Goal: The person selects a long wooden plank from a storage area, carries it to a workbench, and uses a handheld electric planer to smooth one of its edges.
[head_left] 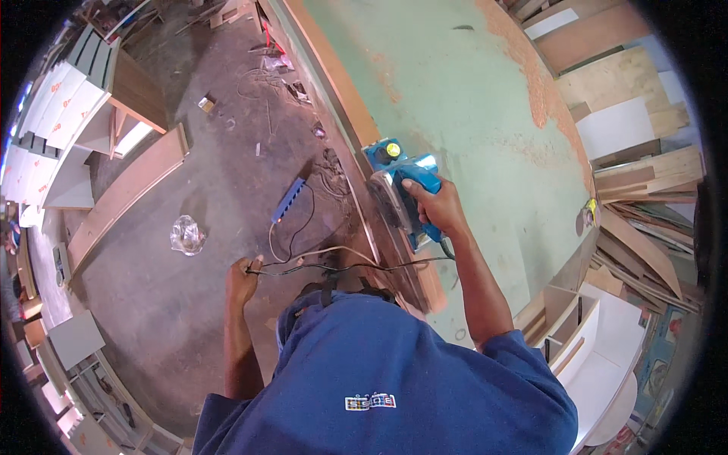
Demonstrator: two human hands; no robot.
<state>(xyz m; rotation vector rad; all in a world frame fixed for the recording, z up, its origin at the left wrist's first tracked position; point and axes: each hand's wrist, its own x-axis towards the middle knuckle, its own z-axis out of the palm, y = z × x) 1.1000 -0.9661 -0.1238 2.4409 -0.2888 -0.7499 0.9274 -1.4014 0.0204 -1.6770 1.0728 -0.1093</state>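
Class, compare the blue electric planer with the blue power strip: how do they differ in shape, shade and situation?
The electric planer is bulky with a raised handle; the power strip is slim and straight.
The planer is a brighter teal blue; the strip is a deeper blue.
The planer is gripped by the right hand; the strip lies untouched on the floor.
Both are blue and have cables.

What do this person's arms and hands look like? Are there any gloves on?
No gloves: the left hand and the right hand are both bare. So are the forearms, with no watch or bracelet showing. Short, loose dark blue sleeves cover the upper arms, part of a blue shirt with a small, colourful mark.
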